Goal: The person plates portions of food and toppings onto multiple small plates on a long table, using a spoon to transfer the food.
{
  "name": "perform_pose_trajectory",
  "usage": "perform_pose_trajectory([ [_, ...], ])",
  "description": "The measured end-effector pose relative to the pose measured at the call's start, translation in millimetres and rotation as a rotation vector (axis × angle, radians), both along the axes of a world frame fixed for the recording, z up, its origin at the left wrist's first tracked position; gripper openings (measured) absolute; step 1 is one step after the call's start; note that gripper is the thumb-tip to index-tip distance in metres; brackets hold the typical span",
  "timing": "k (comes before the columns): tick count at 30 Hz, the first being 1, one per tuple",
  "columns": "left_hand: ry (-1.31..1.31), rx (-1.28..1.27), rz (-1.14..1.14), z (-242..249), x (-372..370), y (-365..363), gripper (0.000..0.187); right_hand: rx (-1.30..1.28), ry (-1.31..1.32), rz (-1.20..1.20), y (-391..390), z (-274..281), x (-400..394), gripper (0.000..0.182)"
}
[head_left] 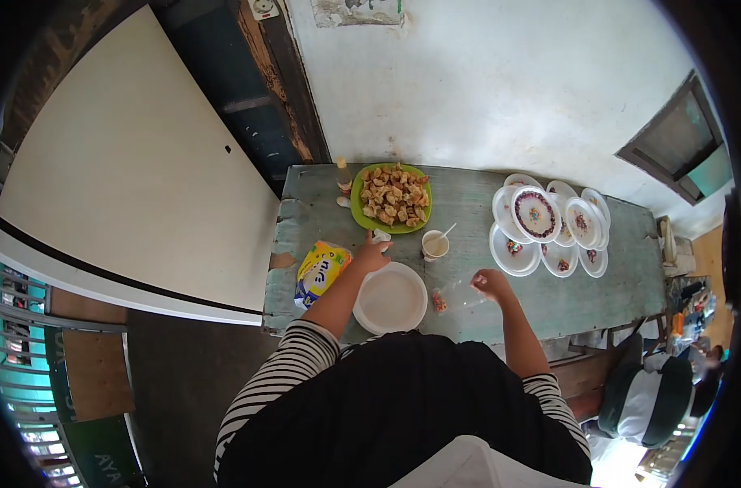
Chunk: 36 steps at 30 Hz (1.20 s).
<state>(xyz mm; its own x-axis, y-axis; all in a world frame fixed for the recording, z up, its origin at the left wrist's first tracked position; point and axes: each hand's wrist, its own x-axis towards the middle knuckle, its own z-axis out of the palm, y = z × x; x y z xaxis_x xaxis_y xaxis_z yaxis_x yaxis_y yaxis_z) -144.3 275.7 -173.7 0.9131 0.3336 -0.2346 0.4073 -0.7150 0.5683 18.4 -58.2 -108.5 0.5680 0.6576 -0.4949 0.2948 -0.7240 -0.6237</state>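
My left hand (372,254) reaches to the near edge of a green plate (356,213) piled with brown fried pieces (393,195), its fingers at a small crumpled white item (381,236). Below that hand lies a white plate (391,298) with nothing on it. My right hand (488,285) is closed above the table, by a clear plastic bag (460,298) with small colourful pieces (439,302) at its left end; what the fingers hold is too small to tell. Between my hands, farther back, stands a cup (435,246) with a white spoon (447,231) in it.
Several overlapping white plates (514,250) with colourful decorations cover the table's (484,325) right part. A yellow and blue packet (320,272) lies at the left, and a small bottle (343,175) stands by the wall. Another person (647,398) is at the lower right.
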Motion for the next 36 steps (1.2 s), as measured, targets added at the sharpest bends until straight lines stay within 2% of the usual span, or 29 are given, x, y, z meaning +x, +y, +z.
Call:
perform_pose_trajectory([
  [2,0.014,0.088,0.012,-39,4,5,0.050,-0.142,-0.392,-0.021,-9,-17,-3,0.024],
  [6,-0.069,-0.007,0.166,-15,-11,5,0.045,-0.090,-0.351,-0.172,-17,-25,-9,0.034],
  [8,-0.167,-0.122,0.303,9,-20,4,0.036,0.026,-0.490,-0.218,-25,-35,-7,0.036],
  [11,-0.252,-0.157,0.395,30,-24,5,0.028,0.056,-0.513,-0.249,-27,-31,-9,0.035],
  [15,-0.400,-0.091,0.476,21,-29,22,0.027,0.092,-0.487,-0.229,-28,-30,-11,0.034],
  [17,-0.541,-0.313,0.618,-1,-28,47,0.029,0.075,-0.474,-0.213,-26,-28,-10,0.032],
  [18,-0.539,-0.312,0.621,9,-29,54,0.029,0.075,-0.472,-0.211,-25,-27,-9,0.032],
  [20,-0.341,-0.487,0.648,43,-31,67,0.031,0.064,-0.452,-0.196,-23,-27,-7,0.030],
  [21,-0.337,-0.485,0.648,33,-29,81,0.031,0.064,-0.448,-0.197,-22,-25,-6,0.030],
  [23,-0.364,-0.408,0.683,-1,-21,108,0.033,0.075,-0.454,-0.191,-19,-21,-3,0.029],
  [24,-0.358,-0.408,0.678,6,-16,109,0.033,0.072,-0.451,-0.196,-18,-21,-2,0.029],
  [26,-0.190,-0.437,0.781,33,-7,105,0.034,0.101,-0.436,-0.196,-19,-22,1,0.026],
  [29,-0.112,-0.380,0.744,52,4,90,0.034,0.070,-0.406,-0.203,-23,-20,1,0.023],
  [32,-0.018,-0.246,0.687,29,8,93,0.037,0.040,-0.384,-0.234,-27,-21,-1,0.023],
  [33,-0.010,-0.240,0.681,8,7,98,0.037,0.041,-0.375,-0.242,-27,-21,-3,0.023],
  [35,-0.078,0.103,0.598,-32,3,110,0.042,0.033,-0.391,-0.250,-27,-21,-2,0.022],
  [36,-0.080,0.108,0.596,-32,1,111,0.042,0.037,-0.390,-0.253,-26,-21,-2,0.022],
])
